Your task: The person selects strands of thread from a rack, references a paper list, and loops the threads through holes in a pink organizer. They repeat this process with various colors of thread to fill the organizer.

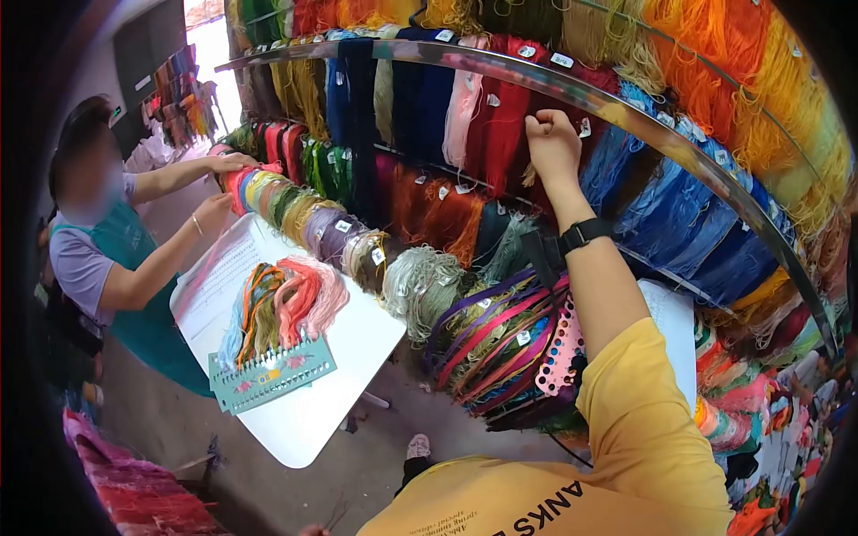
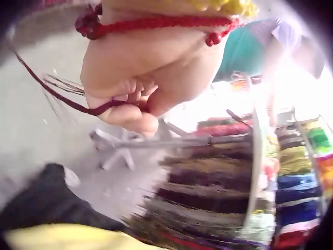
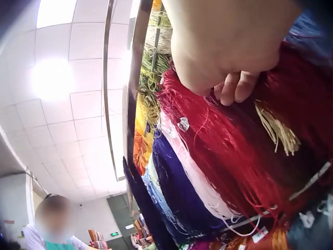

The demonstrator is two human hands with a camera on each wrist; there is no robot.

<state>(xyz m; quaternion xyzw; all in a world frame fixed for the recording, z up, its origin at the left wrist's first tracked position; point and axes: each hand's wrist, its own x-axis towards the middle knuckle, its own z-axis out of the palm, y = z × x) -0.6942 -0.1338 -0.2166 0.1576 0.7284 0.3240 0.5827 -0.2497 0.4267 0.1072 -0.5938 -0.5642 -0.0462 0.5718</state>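
Observation:
My right hand (image 1: pixel 554 147) is raised in front of the hanging skeins, its fingers curled at the dark red threads (image 1: pixel 597 134). In the right wrist view the hand (image 3: pixel 223 57) has its fingertips on dark red thread (image 3: pixel 296 99), beside a brighter red skein (image 3: pixel 208 130) with a small white tag. A pale tassel (image 3: pixel 278 130) hangs just under it. Seen in the left wrist view, my left hand (image 2: pixel 140 83) pinches a thin dark red strand (image 2: pixel 78 107), whose loose end trails off to the side. How much thread the right fingers hold is partly hidden.
A curved metal rail (image 1: pixel 465 58) crosses the racks. A white table (image 1: pixel 304 429) bears a green holed card (image 1: pixel 313 357) and colourful threads (image 1: pixel 308 299). Ribbons and a pink holed strip (image 1: pixel 559 353) lie near my right arm. Another person (image 1: pixel 116 241) handles skeins at the left.

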